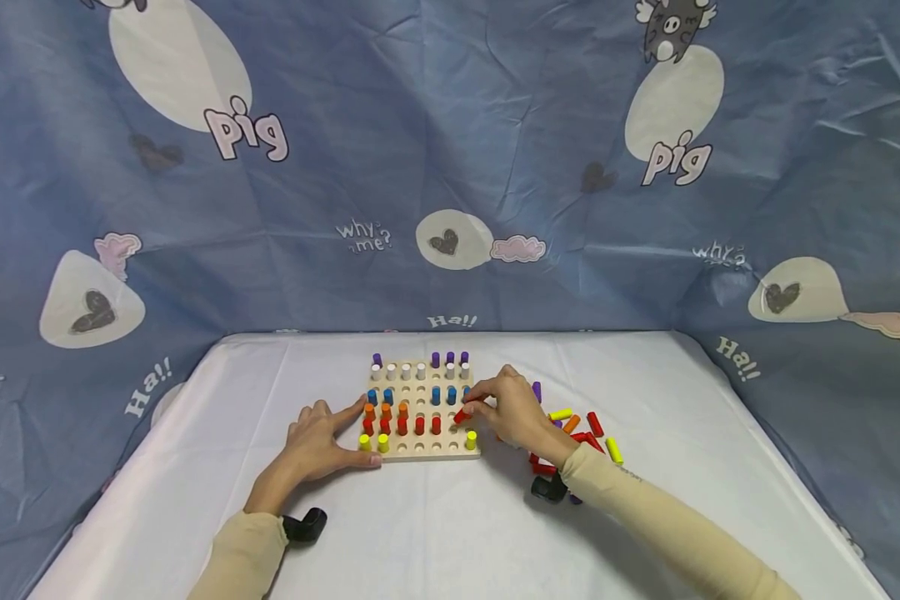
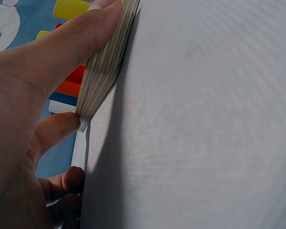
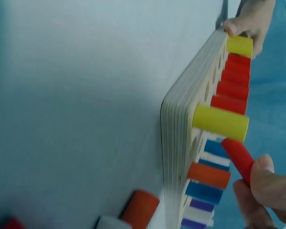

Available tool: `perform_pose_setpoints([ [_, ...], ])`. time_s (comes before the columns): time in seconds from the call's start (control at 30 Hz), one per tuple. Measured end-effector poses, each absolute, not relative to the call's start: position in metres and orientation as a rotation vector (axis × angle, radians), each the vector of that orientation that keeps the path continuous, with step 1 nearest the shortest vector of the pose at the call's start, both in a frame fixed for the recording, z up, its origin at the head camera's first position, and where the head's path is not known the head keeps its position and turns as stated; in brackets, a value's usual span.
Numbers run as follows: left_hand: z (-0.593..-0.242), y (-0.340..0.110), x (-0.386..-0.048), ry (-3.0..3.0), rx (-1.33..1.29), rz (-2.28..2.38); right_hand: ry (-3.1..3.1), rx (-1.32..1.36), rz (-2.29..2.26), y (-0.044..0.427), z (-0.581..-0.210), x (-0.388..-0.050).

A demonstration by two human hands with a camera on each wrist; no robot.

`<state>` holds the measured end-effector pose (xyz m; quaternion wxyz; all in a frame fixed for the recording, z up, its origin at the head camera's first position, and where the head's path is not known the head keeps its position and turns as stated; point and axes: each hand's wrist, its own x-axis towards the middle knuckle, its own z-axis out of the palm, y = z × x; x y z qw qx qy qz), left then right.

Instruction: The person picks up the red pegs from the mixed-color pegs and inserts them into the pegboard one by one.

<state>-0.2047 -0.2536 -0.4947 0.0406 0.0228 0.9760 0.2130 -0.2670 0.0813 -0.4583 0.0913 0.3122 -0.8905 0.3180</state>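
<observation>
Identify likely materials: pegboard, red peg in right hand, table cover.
Pegboard: likely plywood, matte; edge shows stacked layers.
Red peg: painted wood or plastic, can't tell; smooth, even colour.
White table cover: probably fabric, dull finish; faint creases, though thin plastic is possible.

a curtained-off tabletop nook, though whether in a home or an office cannot be told: blue cloth (image 1: pixel 382 167) (printed with cartoon pigs (image 1: pixel 671 25) and jokey lettering (image 1: pixel 246 133)) hangs behind and beside a white-covered table (image 1: pixel 420 533).
</observation>
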Motion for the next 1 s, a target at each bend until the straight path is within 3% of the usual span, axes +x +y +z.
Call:
perform_pose_setpoints([
  [1.0,-0.493,-0.253,-0.204,2.987,0.079,0.658,-2.511,1.173,0.711,0.067,-0.468,-0.263],
])
